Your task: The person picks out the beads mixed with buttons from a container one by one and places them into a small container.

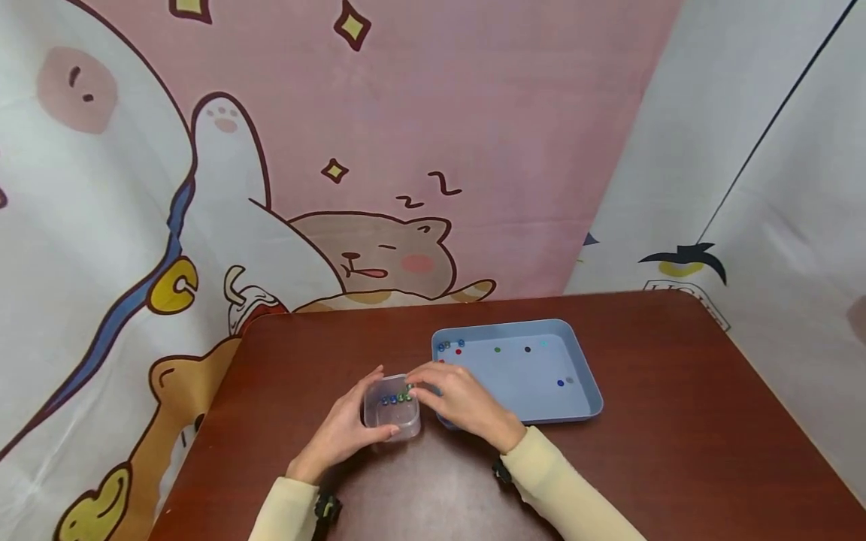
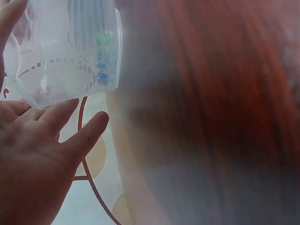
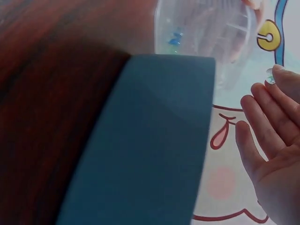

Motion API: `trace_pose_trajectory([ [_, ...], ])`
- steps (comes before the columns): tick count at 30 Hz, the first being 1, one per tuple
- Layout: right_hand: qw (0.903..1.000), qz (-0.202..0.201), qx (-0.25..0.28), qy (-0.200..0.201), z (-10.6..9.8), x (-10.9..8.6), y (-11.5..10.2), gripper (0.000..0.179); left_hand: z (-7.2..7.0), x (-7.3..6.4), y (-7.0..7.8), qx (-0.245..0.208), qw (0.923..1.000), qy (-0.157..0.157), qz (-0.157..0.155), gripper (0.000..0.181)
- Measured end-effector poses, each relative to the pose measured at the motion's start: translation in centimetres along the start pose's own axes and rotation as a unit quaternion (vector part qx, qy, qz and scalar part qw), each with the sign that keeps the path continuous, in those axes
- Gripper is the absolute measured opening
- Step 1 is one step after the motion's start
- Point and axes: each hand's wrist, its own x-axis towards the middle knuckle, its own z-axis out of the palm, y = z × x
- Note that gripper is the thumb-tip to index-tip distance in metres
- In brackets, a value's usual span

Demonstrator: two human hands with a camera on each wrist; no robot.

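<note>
A small clear plastic container [image 1: 407, 431] is in my left hand [image 1: 343, 427], which grips it by its sides with thumb and fingers. Several blue and green marbles [image 1: 395, 400] lie at its bottom; the left wrist view shows them through the wall [image 2: 102, 77]. My right hand [image 1: 467, 400] is at the container's right rim. Between its thumb and fingertips it pinches a clear marble with green inside [image 3: 270, 76]. The other fingers of that hand are extended in the right wrist view.
A shallow blue tray [image 1: 514, 394] sits on the brown table [image 1: 676, 421], right of the container and partly behind my right hand. Several small coloured marbles [image 1: 461, 343] lie scattered in it, some grouped at the far left corner. A printed cloth [image 1: 507, 150] hangs behind the table.
</note>
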Motion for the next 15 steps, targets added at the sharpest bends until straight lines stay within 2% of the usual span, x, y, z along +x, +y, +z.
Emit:
trace_pose_trajectory([
  [8, 0.9981, -0.038, -0.041, -0.025, 1.1, 0.3, 0.4, 0.017, -0.1, -0.1, 0.1, 0.000, 0.9999, -0.005, -0.016, 0.106],
  [15, 0.9979, -0.029, -0.052, -0.027, 1.2, -0.4, 0.9, 0.019, 0.1, 0.0, 0.3, 0.000, 0.9999, -0.006, -0.015, 0.105],
])
